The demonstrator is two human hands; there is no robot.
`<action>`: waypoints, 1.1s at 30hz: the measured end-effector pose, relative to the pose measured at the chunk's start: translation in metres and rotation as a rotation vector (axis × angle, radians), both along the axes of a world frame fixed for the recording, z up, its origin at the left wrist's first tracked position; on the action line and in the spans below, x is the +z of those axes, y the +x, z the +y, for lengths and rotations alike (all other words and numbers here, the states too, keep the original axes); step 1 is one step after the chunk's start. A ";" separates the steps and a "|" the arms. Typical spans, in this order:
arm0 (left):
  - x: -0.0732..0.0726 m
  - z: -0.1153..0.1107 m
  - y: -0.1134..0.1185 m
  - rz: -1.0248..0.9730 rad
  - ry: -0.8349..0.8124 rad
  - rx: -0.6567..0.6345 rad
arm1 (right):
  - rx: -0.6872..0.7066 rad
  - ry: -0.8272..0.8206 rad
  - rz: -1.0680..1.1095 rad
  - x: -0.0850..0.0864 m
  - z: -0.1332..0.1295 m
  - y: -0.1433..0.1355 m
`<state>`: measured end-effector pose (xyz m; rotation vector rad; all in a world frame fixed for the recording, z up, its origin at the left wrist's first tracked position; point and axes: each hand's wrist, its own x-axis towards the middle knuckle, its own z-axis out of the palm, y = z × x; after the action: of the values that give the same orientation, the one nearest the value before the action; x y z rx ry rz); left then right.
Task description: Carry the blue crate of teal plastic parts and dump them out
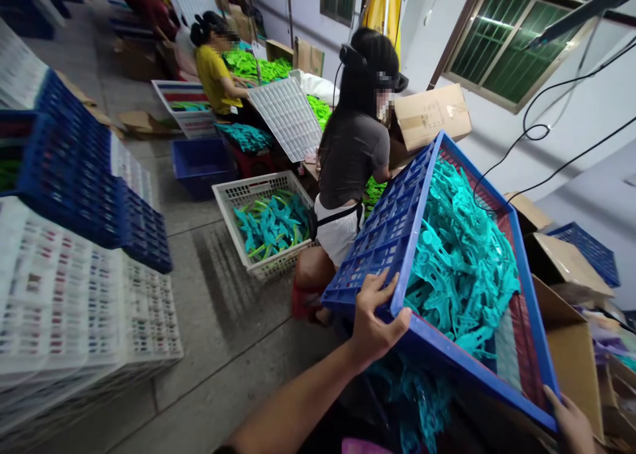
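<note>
A blue plastic crate (422, 335) full of turquoise plastic parts (462, 255) is tilted at the right. My left hand (375, 318) grips its near left corner, the thumb over the rim and the fingers against the slatted side. At the crate's near right corner, my right hand (569, 417) holds the rim, partly cut off by the frame edge. Below the crate, more turquoise parts (422, 401) show in shadow; what they rest on is hidden.
A person (352, 149) sits on a red stool (304, 300) just beyond the crate. A white crate (263, 265) of turquoise and green parts stands on the floor. Stacked crates (74, 295) rise at the left, cardboard boxes (571, 348) at the right. Another person (213, 69) sits farther back.
</note>
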<state>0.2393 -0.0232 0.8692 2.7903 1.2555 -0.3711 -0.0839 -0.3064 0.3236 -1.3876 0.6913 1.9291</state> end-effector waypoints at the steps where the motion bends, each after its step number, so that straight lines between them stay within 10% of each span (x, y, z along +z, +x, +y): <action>1: -0.001 0.000 0.002 -0.005 -0.003 -0.002 | 0.011 0.004 0.000 -0.004 -0.003 -0.005; 20: -0.002 -0.002 0.008 -0.030 0.008 -0.019 | 0.088 0.083 -0.046 -0.014 -0.008 -0.010; 33: -0.002 -0.003 0.009 -0.005 0.007 0.004 | 0.022 -0.017 0.008 0.037 0.012 0.047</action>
<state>0.2481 -0.0264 0.8672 2.7920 1.2639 -0.3600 -0.0371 -0.2940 0.3604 -1.4046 0.7009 1.9507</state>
